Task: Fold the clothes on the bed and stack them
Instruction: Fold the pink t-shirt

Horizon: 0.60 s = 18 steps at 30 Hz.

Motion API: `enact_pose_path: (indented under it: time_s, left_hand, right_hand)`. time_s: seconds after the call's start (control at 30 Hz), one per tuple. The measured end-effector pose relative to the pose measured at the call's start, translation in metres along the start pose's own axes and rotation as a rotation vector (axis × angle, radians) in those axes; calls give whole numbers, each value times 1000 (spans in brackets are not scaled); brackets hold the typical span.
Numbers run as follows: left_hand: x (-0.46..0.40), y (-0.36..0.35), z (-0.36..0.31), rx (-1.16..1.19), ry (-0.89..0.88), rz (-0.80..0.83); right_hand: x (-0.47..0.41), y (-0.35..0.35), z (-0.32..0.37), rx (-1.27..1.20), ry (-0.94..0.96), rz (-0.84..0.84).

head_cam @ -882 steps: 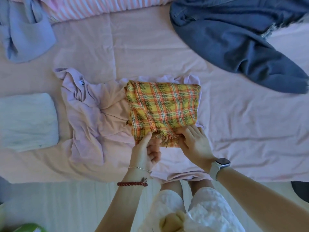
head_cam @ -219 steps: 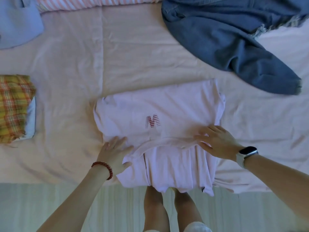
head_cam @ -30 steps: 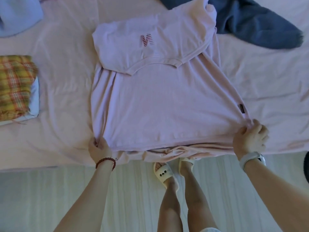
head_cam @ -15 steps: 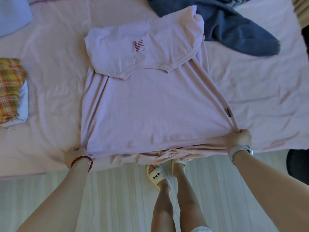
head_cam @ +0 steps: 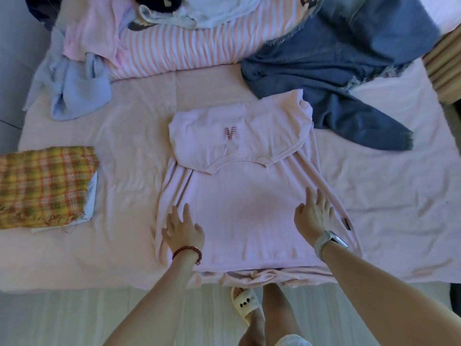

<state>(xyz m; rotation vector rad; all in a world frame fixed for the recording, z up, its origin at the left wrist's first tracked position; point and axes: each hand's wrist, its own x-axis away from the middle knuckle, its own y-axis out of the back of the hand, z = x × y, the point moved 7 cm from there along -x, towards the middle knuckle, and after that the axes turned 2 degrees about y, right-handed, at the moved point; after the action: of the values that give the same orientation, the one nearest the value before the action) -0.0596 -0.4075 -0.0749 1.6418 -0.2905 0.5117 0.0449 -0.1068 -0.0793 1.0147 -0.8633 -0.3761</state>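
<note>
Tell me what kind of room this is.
Most likely a bedroom at home: a bed with a pink sheet, loose clothes on it such as jeans and a pink T-shirt, and a striped pillow at the head.

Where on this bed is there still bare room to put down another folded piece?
Bare sheet lies between the plaid stack and the pink T-shirt, and again right of the shirt, below the jeans. The far edge is crowded: a striped garment, a light blue garment and the jeans.
</note>
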Motion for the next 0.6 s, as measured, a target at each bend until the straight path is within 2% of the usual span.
enact_pose_path:
  time_s: [0.2, 0.43, 0.53, 0.6]
  left_hand:
    - [-78, 53, -87, -48, -189, -80]
    - [-204, 85, -163, -191, -315, -128]
    - [-250, 90, -193, -291, -389, -77]
    - [-271, 83, -207, -367, -428, 19]
  right_hand:
    - [-92, 54, 79, -51, 236, -61]
    - [-232, 89, 141, 299, 505, -130]
    - [-278, 89, 161, 494, 578, -52]
    - [-299, 83, 165, 571, 586, 20]
